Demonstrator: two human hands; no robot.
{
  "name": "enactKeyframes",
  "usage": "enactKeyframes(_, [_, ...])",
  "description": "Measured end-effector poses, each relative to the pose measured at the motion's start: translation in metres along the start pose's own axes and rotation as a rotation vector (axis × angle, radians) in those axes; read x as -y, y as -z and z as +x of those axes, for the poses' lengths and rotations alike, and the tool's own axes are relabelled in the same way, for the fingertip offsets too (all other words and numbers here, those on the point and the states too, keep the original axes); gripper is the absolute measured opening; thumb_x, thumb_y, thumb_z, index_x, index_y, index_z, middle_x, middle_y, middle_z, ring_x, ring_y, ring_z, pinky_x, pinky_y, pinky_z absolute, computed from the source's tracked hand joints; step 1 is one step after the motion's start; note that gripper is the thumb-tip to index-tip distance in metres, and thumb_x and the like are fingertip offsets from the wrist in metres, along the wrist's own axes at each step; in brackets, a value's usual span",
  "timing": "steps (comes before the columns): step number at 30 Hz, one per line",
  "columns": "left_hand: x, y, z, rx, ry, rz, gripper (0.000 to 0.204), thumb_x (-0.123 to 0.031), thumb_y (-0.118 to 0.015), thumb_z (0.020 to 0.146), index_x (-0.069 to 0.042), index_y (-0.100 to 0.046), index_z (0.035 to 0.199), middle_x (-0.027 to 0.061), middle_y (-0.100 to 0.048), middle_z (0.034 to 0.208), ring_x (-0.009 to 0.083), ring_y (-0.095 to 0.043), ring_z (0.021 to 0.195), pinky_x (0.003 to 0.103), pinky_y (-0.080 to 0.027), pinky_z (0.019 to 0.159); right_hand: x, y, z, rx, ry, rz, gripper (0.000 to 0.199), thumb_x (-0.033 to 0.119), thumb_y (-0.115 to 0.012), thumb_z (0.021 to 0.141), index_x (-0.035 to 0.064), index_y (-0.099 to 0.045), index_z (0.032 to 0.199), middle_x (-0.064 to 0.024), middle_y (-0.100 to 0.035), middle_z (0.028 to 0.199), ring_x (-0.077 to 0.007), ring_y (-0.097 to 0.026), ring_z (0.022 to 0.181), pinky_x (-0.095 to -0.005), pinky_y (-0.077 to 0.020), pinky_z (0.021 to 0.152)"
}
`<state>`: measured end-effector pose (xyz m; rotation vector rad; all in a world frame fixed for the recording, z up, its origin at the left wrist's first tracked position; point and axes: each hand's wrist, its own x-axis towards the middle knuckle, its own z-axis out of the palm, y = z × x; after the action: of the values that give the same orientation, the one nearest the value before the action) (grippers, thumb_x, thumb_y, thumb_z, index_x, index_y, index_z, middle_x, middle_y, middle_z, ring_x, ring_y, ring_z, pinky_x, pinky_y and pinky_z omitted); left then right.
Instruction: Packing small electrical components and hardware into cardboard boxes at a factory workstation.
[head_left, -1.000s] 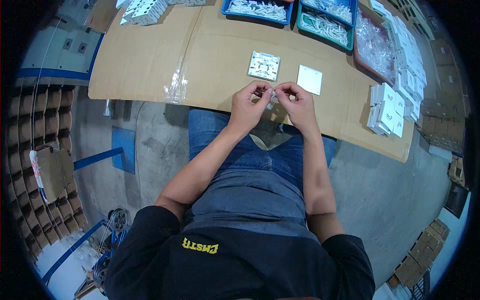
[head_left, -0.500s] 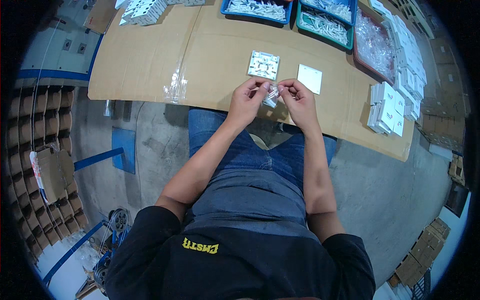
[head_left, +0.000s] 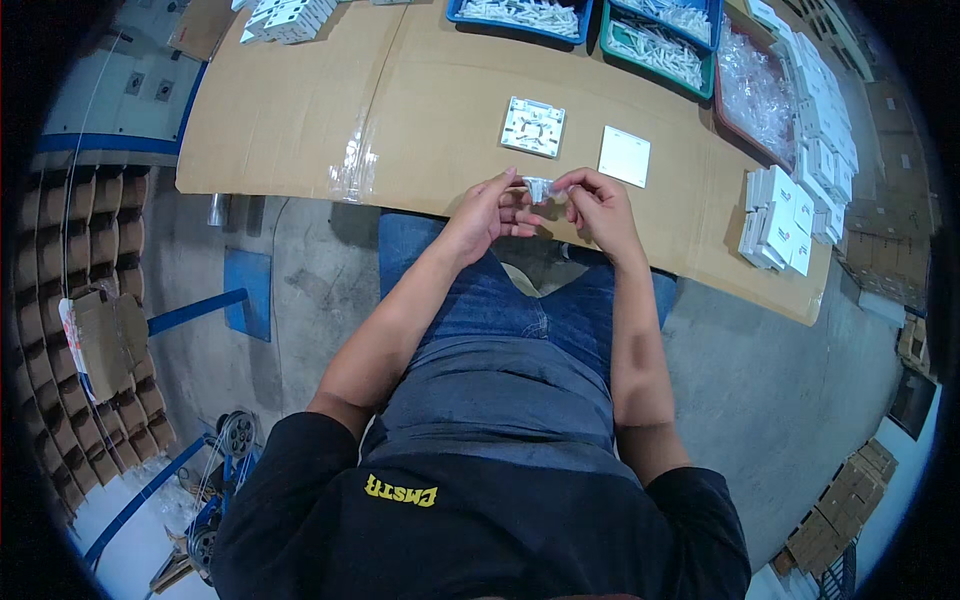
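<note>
A small clear plastic bag (head_left: 539, 190) with whitish contents is stretched between my hands, above the table's near edge. My left hand (head_left: 482, 218) pinches its left end between thumb and forefinger, the other fingers loosely curled below. At the bag's right end, my right hand (head_left: 606, 216) grips with thumb and forefinger. What exactly is in the bag is too small to make out. Just beyond the hands lies a square white part (head_left: 533, 127) with its detailed inner side up. To its right is a flat, plain white square plate (head_left: 625, 156).
Cardboard covers the table (head_left: 280, 110). At the back stand a blue tray (head_left: 520, 30) and a green tray (head_left: 655, 70) of small white pieces. A reddish tray (head_left: 755, 90) holds clear bags. White parts are stacked at the right (head_left: 775, 222) and back left (head_left: 290, 18).
The bag has turned from hanging below my fingertips to being held level between them. My hands have moved slightly apart, and the left fingers have opened out beneath it.
</note>
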<state>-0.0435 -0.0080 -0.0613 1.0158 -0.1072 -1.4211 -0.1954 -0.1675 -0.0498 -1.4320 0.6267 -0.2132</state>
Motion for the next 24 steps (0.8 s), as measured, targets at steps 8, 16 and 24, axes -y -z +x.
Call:
enactKeyframes(8, [-0.011, 0.006, 0.003, 0.008, 0.137, 0.031, 0.035, -0.036, -0.061, 0.102, -0.005, -0.065, 0.117, 0.0102, -0.071, 0.101, 0.0181, -0.071, 0.083, 0.033, -0.062, 0.072, -0.006, -0.014, 0.005, -0.02, 0.012, 0.036, 0.008, 0.007, -0.066, 0.096, 0.0005, -0.067, 0.102, -0.0035, -0.067, 0.086, -0.0084, -0.065, 0.078, -0.022, -0.0525, 0.065])
enactKeyframes(16, [-0.05, 0.013, 0.044, -0.056, -0.386, 0.657, 0.022, -0.019, -0.069, 0.097, -0.002, -0.07, 0.111, 0.0054, -0.072, 0.096, 0.0103, -0.068, 0.079, 0.024, -0.054, 0.07, 0.013, -0.019, 0.049, -0.195, 0.248, -0.185, 0.013, 0.004, -0.069, 0.091, 0.0009, -0.069, 0.104, -0.0067, -0.071, 0.093, -0.0167, -0.07, 0.093, -0.0289, -0.0559, 0.078])
enactKeyframes(24, [-0.069, 0.018, 0.064, -0.163, -0.969, 1.414, 0.023, -0.011, -0.074, 0.085, -0.005, -0.07, 0.107, 0.0122, -0.069, 0.103, 0.0295, -0.063, 0.096, 0.041, -0.051, 0.083, 0.004, -0.014, 0.087, -0.328, 0.682, -0.78, 0.009, 0.005, -0.071, 0.081, 0.0083, -0.069, 0.089, -0.0065, -0.063, 0.09, -0.0277, -0.062, 0.092, -0.0412, -0.0492, 0.077])
